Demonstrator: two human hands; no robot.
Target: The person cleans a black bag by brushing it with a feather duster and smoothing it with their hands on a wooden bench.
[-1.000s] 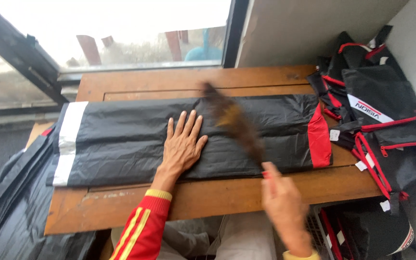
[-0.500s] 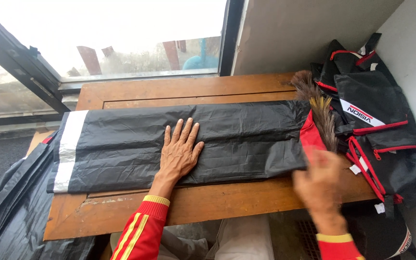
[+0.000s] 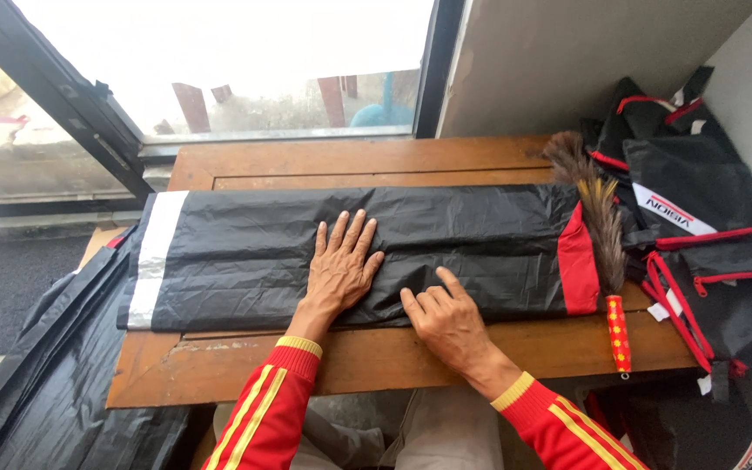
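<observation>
From the head camera, looking down, a folded black garment [image 3: 446,239] lies stretched lengthwise across a wooden counter [image 3: 411,352], with a pale reflective band at its left end and a red panel at its right end. The left hand [image 3: 341,270] rests flat on the middle of the fabric, palm down, fingers spread and pointing away from the person, gripping nothing. The right hand [image 3: 447,324] sits just beside it to the right, at the near edge of the cloth, palm down with its fingers loosely extended and touching the fabric; it too holds nothing. Both wrists come out of red sleeves with yellow stripes and cuffs. A feather duster [image 3: 602,235] with a red patterned handle lies on the counter at the right end of the garment, its brown plumes pointing away and its handle reaching the near edge, well apart from either hand. To the right of the counter a heap of black garments with red trim [image 3: 707,252] is piled against the wall. Black fabric [image 3: 45,365] hangs off the counter's left side. A window [image 3: 219,70] runs behind the counter.
</observation>
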